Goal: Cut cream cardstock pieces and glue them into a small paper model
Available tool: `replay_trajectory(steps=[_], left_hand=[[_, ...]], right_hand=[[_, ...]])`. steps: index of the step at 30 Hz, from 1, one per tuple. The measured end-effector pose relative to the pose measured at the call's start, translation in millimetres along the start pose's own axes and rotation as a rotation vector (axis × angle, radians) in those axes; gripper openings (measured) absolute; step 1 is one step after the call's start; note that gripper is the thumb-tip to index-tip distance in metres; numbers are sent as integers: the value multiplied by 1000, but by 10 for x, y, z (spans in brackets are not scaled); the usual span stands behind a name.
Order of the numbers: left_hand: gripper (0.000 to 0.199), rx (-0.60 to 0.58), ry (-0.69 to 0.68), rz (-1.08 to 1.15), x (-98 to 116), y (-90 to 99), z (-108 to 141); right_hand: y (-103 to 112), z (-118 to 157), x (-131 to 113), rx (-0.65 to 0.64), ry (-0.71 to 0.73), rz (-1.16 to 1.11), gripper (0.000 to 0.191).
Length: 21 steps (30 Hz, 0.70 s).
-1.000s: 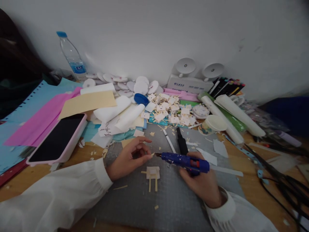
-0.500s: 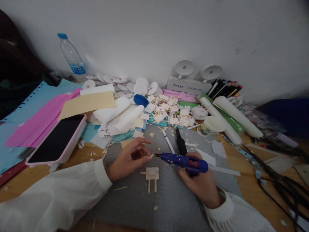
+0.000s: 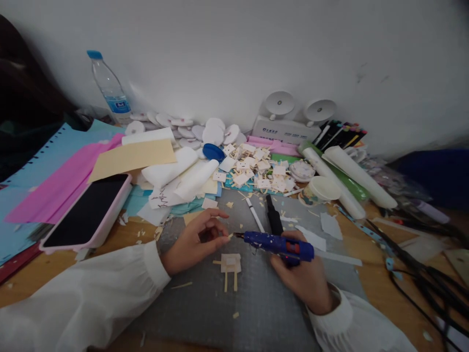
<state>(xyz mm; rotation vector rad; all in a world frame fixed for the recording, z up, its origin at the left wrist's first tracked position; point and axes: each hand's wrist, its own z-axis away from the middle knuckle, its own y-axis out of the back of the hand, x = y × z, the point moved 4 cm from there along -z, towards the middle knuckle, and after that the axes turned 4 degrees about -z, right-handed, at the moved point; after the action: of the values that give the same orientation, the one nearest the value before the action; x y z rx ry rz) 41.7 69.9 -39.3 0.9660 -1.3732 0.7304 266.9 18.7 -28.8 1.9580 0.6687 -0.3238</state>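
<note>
My right hand (image 3: pixel 298 274) is wrapped round a blue hot glue gun (image 3: pixel 273 244), its nozzle pointing left. Pinched between the thumb and fingertip of my left hand (image 3: pixel 200 239) is a small pale paper strip (image 3: pixel 230 236), mostly hidden by the fingers. The nozzle tip is at the strip's end; whether they touch I cannot tell. Below them, a small square paper figure (image 3: pixel 230 263) lies on the grey cutting mat (image 3: pixel 271 308), with two strips pointing down and one to the left. A loose strip (image 3: pixel 181 285) lies left of it.
Behind the mat is a pile of similar paper figures (image 3: pixel 249 166). A paper cup (image 3: pixel 319 190), a white pen (image 3: pixel 254 214) and a black tool (image 3: pixel 273 215) are near the glue gun. A phone (image 3: pixel 88 212) lies left; black cables (image 3: pixel 421 274) run at right. A water bottle (image 3: pixel 110 88) stands at back left.
Almost nothing differs. The glue gun and my right hand have shifted very slightly left, while my left hand keeps its pinch on the strip.
</note>
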Motion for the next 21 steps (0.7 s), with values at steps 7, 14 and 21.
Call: replay_trajectory(steps=[7, 14, 21], left_hand=[[36, -1, -5, -8, 1, 8, -15], [36, 1, 13, -8, 15, 3, -9], [36, 2, 8, 2, 11, 8, -11]], right_hand=[[-1, -18, -21, 4, 37, 1, 20], [16, -17, -12, -1, 32, -6, 20], [5, -11, 28, 14, -78, -111, 18]])
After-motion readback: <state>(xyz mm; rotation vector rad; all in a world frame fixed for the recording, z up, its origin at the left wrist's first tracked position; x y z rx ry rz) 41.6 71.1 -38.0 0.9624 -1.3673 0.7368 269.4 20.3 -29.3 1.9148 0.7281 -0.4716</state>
